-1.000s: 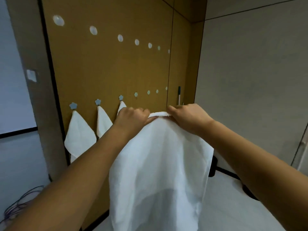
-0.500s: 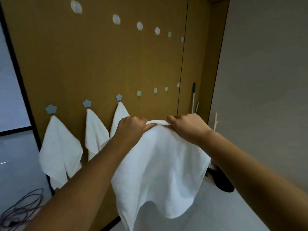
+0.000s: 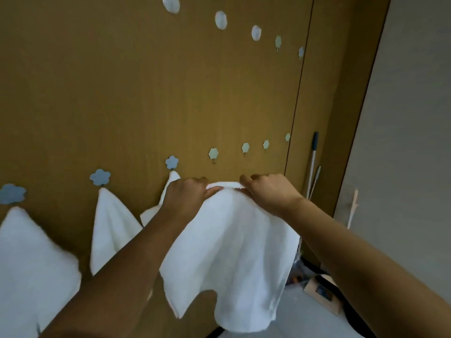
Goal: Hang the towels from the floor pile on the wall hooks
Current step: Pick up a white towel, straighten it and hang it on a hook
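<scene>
a: where's the towel right now?

b: the white towel [image 3: 229, 252] hangs in the lower middle of the frame, in front of the brown wall panel [image 3: 146, 93]. my left hand [image 3: 186, 197] pinches its top edge on one side and my right hand [image 3: 268, 191] pinches the other, fingers curled over the hem, with a short bunched span between them.

a: and the hook you want?

b: likely the pale hexagon hook [image 3: 213, 154], just above and between my hands, the first bare one right of the blue flower hook [image 3: 171, 162]. three towels already hang to the left: the left towel [image 3: 31, 259], the middle towel [image 3: 109, 228], and the third towel [image 3: 174, 178], mostly hidden behind my left wrist.

a: what could go wrong?

b: the hook's prong is tiny (i can barely see it under the hexagon), so the thick folded edge could sit on its tip rather than behind it, and slide off when i let go. also, my left wrist is close against the third towel, so lifting might drag it off its flower hook. and if i release one hand early, the weight swings to one side and pulls the hem free.
</scene>
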